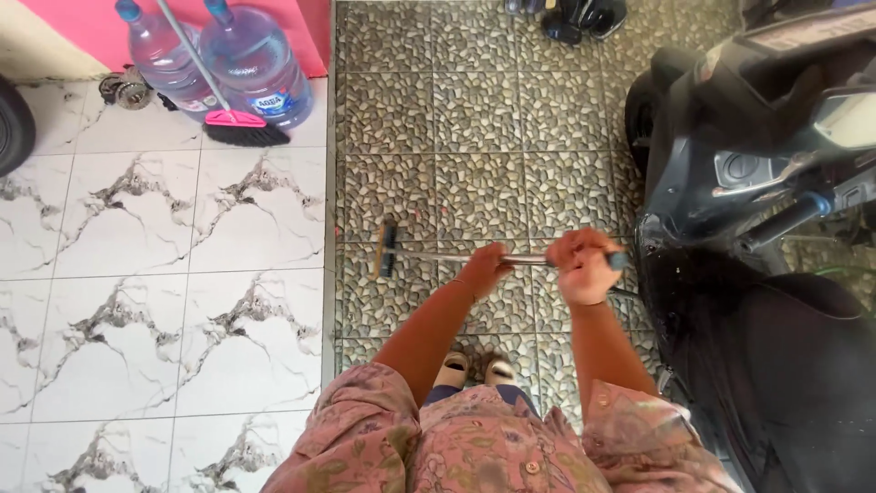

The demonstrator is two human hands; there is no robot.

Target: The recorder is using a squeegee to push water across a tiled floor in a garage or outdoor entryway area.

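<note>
Here, your right hand [584, 267] is clamped on the metal handle's [456, 258] dark end, your left hand [482, 268] closed around it further along; the floor wiper's head [387, 247] lies on the pebble-patterned tiles [474, 110], beside the black scooter [757, 183].

Home porch or carport, pebble-tiled floor [474, 119], parked scooter [757, 183], water jugs [251, 59], leaning broom [239, 126]

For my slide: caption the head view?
Both hands grip a long-handled floor brush over pebble tiles beside a scooter.
</note>
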